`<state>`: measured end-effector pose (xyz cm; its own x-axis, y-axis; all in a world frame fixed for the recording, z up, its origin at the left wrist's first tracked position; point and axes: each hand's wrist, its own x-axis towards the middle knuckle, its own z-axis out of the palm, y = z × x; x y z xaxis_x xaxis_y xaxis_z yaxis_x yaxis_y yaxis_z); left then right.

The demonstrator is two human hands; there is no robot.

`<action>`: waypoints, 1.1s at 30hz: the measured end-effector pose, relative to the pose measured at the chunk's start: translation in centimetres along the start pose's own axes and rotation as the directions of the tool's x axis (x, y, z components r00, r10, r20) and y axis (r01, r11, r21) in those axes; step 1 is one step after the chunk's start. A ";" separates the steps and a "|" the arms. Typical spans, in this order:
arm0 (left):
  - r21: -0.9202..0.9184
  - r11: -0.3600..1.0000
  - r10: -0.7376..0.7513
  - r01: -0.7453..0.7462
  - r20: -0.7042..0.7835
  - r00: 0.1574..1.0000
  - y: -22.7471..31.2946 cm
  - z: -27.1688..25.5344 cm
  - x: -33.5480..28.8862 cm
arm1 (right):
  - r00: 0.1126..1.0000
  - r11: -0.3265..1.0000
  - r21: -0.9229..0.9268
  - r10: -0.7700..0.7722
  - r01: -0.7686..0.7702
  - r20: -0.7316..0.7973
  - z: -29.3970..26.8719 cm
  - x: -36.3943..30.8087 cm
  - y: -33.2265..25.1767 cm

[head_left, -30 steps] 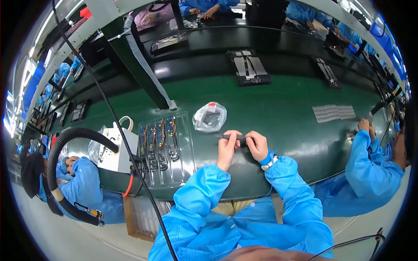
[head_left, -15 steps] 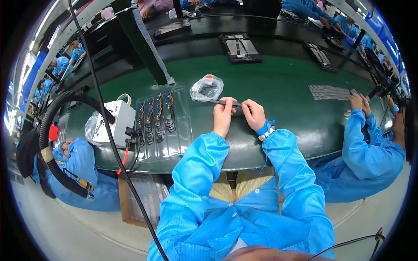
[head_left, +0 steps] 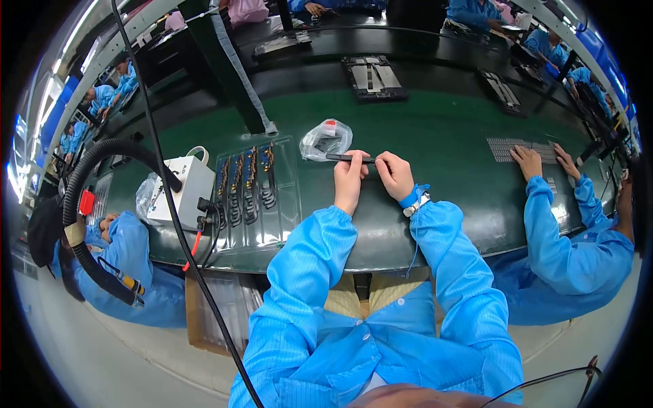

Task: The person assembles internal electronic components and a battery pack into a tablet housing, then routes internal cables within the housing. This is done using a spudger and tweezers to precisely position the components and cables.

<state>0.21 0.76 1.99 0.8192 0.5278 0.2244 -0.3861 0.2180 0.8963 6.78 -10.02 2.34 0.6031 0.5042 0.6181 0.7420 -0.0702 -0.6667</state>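
Green tabletop [head_left: 442, 129] carries a clear tray [head_left: 288, 187] w/ rows of dark flex cables, & to its right a clear plastic bag [head_left: 313, 143]. L hand [head_left: 349, 175] grips a black pen-like tool [head_left: 339, 158] held crosswise by the bag's near edge, & R hand [head_left: 396, 178] pinches the tool's right end. Poss. risk: if the pinch slips or one hand tugs too hard, the tool could jerk left & snag the bag, b/c its tip's v. close (touching or not, can't tell).
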 end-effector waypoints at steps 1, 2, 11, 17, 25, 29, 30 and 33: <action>-0.005 1.000 -0.007 0.007 -0.006 1.000 0.0 0.0 0.0 | 1.000 1.000 0.000 0.000 0.000 0.000 0.0 0.0 0.0; -0.005 1.000 -0.008 0.008 -0.006 1.000 0.0 0.1 0.1 | 1.000 1.000 0.010 0.009 -0.009 0.009 0.0 0.1 -0.1; -0.040 0.998 -0.058 0.057 -0.024 0.998 0.3 0.4 -0.1 | 0.998 0.997 0.062 0.036 -0.039 0.053 -0.4 0.1 -0.5; -0.061 0.998 -0.013 0.010 -0.058 0.998 0.3 0.5 -0.1 | 0.996 0.985 0.167 0.035 -0.049 0.083 -0.5 0.3 -0.5; -0.035 0.999 -0.037 0.036 -0.044 0.998 0.7 0.7 -0.5 | 0.991 0.986 0.143 0.074 -0.090 0.112 -1.0 0.0 -1.1; -0.033 0.998 -0.059 0.057 -0.046 0.997 1.0 0.9 -0.6 | 0.994 0.987 0.141 0.058 -0.071 0.092 -1.1 -0.1 -1.3; -0.035 0.998 -0.048 0.047 -0.044 0.998 1.1 0.8 -0.7 | 0.995 0.989 0.138 0.046 -0.058 0.090 -1.1 -0.2 -1.3; -0.033 0.999 -0.040 0.039 -0.041 0.998 1.1 0.5 -0.7 | 0.992 0.981 0.156 0.101 -0.113 0.082 -1.2 -0.2 -1.6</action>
<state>-0.54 0.24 3.03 0.8158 0.5520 0.1722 -0.3677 0.2653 0.8913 5.84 -11.01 3.82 0.6486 0.5636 0.5115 0.6144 0.0090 -0.7890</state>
